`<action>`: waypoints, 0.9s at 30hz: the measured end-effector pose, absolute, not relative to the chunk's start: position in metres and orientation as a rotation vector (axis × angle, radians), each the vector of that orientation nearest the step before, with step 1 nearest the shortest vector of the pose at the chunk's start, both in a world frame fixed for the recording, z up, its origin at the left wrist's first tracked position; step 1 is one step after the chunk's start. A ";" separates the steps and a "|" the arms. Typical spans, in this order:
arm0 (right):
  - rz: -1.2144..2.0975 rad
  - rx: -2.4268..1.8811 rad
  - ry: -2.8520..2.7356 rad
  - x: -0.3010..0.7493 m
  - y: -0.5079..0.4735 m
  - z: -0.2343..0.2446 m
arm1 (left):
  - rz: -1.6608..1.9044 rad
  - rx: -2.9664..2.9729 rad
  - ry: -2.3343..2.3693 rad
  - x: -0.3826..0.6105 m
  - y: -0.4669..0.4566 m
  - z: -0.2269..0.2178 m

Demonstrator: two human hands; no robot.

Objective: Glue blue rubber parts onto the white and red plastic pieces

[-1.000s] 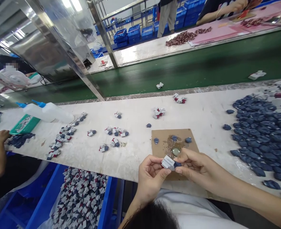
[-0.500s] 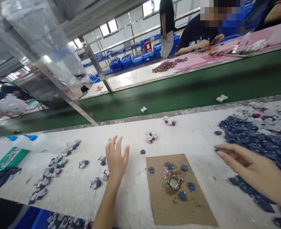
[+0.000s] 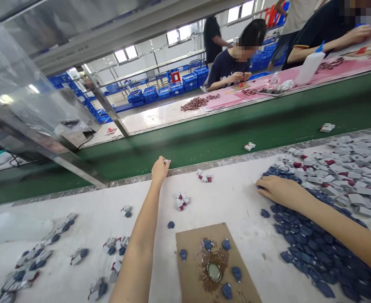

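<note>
My left hand point(image 3: 160, 168) is stretched far forward to the white table's far edge, beside the green conveyor belt point(image 3: 204, 139). Its fingers are curled around a small white piece point(image 3: 165, 161). My right hand point(image 3: 278, 190) rests palm down on the left edge of a big heap of dark blue parts point(image 3: 314, 248), fingers bent onto them; whether it holds one is hidden. A brown cardboard square point(image 3: 192, 269) lies near me, with a metal cap point(image 3: 214, 272) and a few blue parts on it.
Small white-and-red assemblies point(image 3: 181, 200) lie scattered on the table, more at the left point(image 3: 30, 269). A pile of white parts point(image 3: 340, 172) sits at the right. A squeeze bottle point(image 3: 11, 227) lies at far left. Other people work beyond the belt.
My left hand reached from mid-table forward to the table's far edge. My right hand moved onto the blue heap. The camera tilted up.
</note>
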State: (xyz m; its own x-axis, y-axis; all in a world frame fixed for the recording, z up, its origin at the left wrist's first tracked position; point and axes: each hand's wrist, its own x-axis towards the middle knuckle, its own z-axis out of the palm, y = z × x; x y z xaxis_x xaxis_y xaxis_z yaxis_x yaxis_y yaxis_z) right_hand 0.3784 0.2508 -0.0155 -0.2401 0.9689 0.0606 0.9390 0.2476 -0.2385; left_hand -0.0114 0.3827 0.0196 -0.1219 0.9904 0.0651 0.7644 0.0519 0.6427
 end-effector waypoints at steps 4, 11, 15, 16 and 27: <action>0.362 -1.707 -2.294 0.361 0.248 -0.009 | 1.012 1.475 1.857 -0.035 0.323 0.035; 1.012 -1.410 -2.147 0.281 0.156 0.002 | 1.295 0.947 1.519 -0.054 0.155 0.039; 1.694 -1.325 -1.581 0.247 0.107 0.011 | 1.398 0.727 1.413 -0.045 0.083 0.031; 1.732 -1.307 -1.477 0.244 0.100 0.012 | 1.425 0.634 1.387 -0.041 0.072 0.028; 1.448 -1.353 -1.336 0.215 0.087 0.016 | 1.404 0.349 1.229 -0.015 0.041 0.019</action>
State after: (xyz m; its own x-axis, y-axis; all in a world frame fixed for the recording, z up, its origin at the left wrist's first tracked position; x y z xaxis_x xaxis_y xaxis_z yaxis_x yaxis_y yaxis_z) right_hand 0.2154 0.0872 0.0164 -0.1757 0.9613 -0.2120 0.1342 -0.1899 -0.9726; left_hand -0.0149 0.0410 0.0190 -0.2775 0.8576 -0.4331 -0.5428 0.2320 0.8072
